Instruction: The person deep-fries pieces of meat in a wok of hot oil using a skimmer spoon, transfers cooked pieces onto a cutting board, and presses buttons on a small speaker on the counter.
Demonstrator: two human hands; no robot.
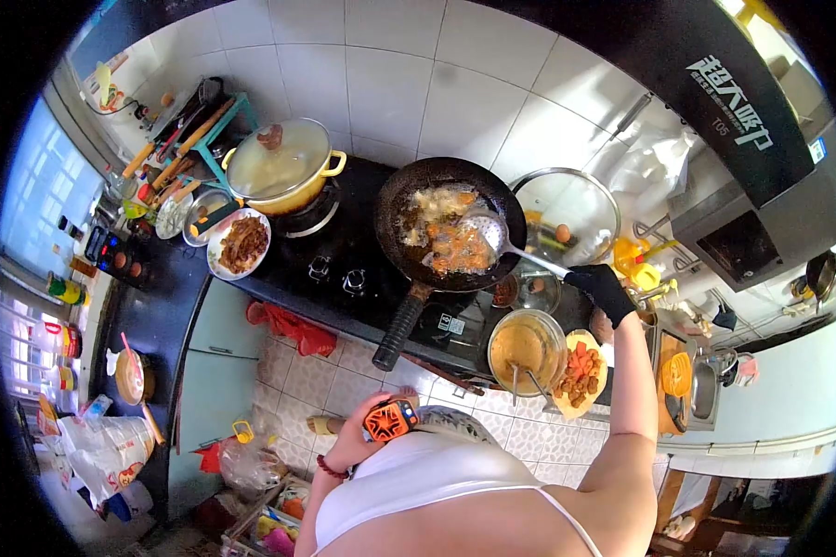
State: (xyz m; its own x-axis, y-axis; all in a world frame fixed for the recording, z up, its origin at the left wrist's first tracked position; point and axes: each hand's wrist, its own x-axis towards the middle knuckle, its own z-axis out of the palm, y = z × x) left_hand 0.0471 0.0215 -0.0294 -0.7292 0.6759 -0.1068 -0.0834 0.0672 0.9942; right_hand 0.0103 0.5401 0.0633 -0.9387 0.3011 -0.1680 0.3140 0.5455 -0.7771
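Observation:
My right hand (601,291), in a black glove, is closed round the handle of a perforated metal skimmer (486,232). The skimmer's bowl rests among golden pieces of frying food (460,252) in bubbling oil. A dark wok (395,221) on the stove holds them, its black handle pointing toward me. Close to my body, my left hand (351,438) is wrapped round a small orange-and-black device with a grille (390,420). Below my right forearm are a bowl of yellowish batter (503,339) with utensils in it and a plate of orange and brown pieces (581,373).
A lidded yellow pot (279,167) stands on the left burner, beside a plate of browned food (240,243). A glass lid (585,200) leans against the tiles behind the wok. The range hood (734,121) overhangs at upper right. A sink (704,390) lies farther right.

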